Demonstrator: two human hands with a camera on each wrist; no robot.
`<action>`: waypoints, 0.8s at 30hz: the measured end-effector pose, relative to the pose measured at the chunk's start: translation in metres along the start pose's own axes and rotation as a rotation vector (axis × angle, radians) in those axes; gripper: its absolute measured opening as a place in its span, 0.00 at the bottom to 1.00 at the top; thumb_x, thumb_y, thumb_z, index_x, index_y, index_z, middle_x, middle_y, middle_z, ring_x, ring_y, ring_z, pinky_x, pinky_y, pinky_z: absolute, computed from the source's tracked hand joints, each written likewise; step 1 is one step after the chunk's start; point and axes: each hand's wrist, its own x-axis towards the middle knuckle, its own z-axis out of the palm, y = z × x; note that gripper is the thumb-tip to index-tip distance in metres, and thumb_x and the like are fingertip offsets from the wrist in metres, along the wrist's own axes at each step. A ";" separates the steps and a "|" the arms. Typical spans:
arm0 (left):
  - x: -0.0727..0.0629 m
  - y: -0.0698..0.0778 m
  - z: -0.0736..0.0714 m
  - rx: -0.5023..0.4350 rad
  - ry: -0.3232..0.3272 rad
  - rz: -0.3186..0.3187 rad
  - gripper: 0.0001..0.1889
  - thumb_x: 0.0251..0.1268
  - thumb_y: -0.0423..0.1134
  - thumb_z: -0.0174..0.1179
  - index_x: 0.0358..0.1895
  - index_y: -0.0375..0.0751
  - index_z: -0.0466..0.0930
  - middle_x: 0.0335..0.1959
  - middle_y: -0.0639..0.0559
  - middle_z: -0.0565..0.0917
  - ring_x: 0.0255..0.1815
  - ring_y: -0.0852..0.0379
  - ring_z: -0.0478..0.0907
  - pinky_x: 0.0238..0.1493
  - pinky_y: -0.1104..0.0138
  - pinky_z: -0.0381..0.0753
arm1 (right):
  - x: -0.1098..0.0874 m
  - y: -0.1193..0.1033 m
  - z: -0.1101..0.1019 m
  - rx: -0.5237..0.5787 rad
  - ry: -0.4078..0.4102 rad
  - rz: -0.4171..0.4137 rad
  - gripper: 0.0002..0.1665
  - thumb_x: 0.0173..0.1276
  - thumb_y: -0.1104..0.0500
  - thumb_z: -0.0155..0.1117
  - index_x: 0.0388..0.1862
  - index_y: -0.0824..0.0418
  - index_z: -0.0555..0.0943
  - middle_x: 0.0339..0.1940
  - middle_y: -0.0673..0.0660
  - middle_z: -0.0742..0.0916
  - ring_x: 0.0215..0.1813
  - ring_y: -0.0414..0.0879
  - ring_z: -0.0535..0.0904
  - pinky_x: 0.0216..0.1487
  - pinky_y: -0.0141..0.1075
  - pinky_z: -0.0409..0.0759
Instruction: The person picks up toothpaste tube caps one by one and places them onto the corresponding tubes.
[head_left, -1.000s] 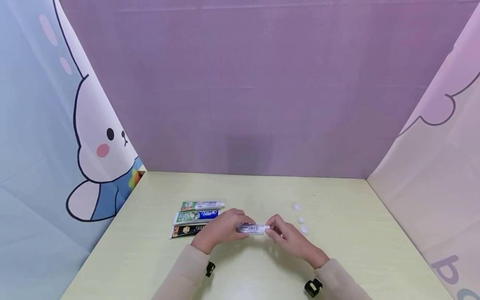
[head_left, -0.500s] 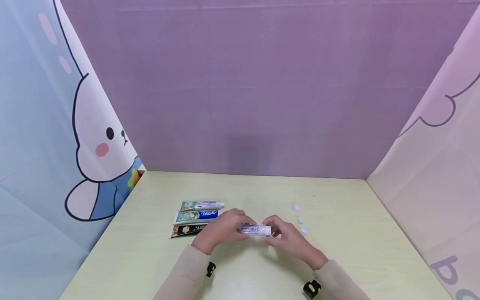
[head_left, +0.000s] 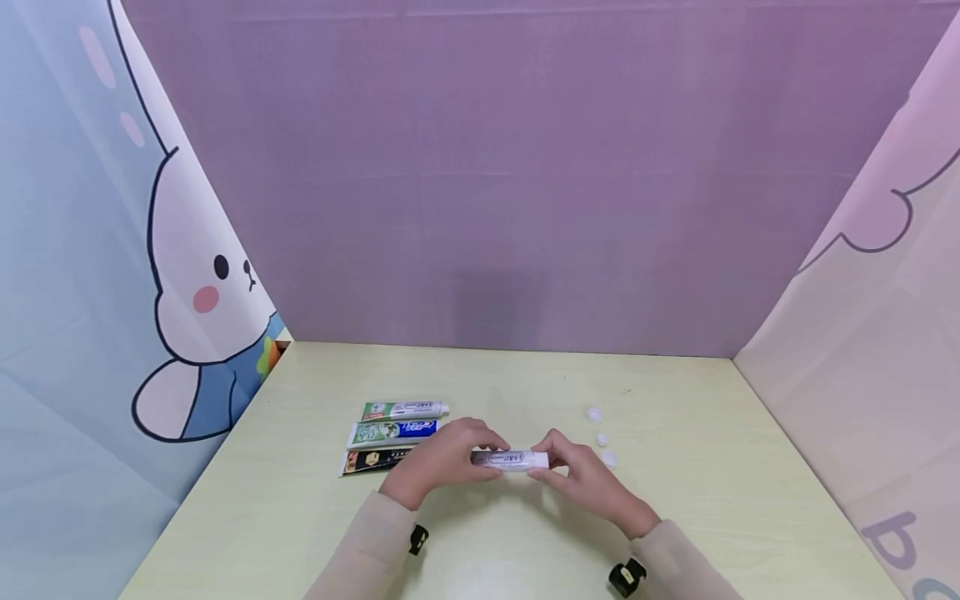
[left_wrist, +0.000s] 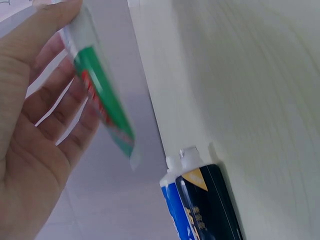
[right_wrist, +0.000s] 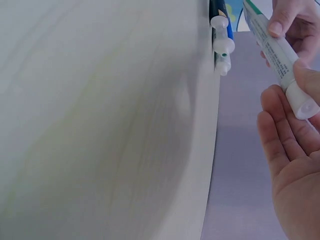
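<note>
My left hand (head_left: 448, 454) holds a white and green toothpaste tube (head_left: 512, 461) level above the table, thumb and fingers around its body. A white cap (right_wrist: 301, 103) sits on the tube's right end. My right hand (head_left: 587, 479) pinches that end, with the thumb at the cap's base and the index finger opposite. In the left wrist view the tube's green tail (left_wrist: 105, 95) sticks out past the left palm. Left of the hands lie a green and white tube (head_left: 405, 410), a blue and green tube (head_left: 393, 432) and a black tube (head_left: 375, 461), with uncapped nozzles.
Three loose white caps, a far cap (head_left: 594, 414), a small middle cap (head_left: 602, 439) and a near cap (head_left: 609, 459), lie just beyond my right hand. A purple backdrop (head_left: 480, 183) rises behind the pale wooden table (head_left: 712, 483), with printed cloths at both sides.
The right fingers loosened from the tube's end half a second ago, showing the white cap, and now pinch it again. The left hand has kept its hold on the tube.
</note>
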 end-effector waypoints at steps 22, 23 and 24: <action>-0.029 -0.017 -0.009 -0.026 -0.041 -0.095 0.20 0.52 0.39 0.74 0.51 0.49 0.88 0.38 0.65 0.82 0.34 0.65 0.76 0.37 0.73 0.77 | -0.012 -0.002 -0.011 0.090 -0.014 0.104 0.12 0.71 0.59 0.66 0.48 0.57 0.75 0.46 0.53 0.86 0.41 0.43 0.83 0.46 0.39 0.84; -0.029 -0.018 -0.008 -0.022 -0.041 -0.093 0.19 0.52 0.39 0.74 0.51 0.49 0.88 0.38 0.65 0.82 0.34 0.66 0.76 0.37 0.74 0.77 | -0.013 -0.002 -0.011 0.087 -0.020 0.118 0.12 0.71 0.59 0.67 0.48 0.57 0.75 0.45 0.52 0.86 0.41 0.42 0.82 0.45 0.38 0.83; -0.029 -0.018 -0.007 -0.019 -0.040 -0.091 0.19 0.51 0.39 0.74 0.50 0.49 0.88 0.37 0.66 0.82 0.34 0.66 0.76 0.36 0.74 0.77 | -0.013 -0.002 -0.012 0.079 -0.027 0.129 0.12 0.71 0.58 0.67 0.48 0.56 0.75 0.44 0.51 0.86 0.41 0.42 0.82 0.45 0.37 0.83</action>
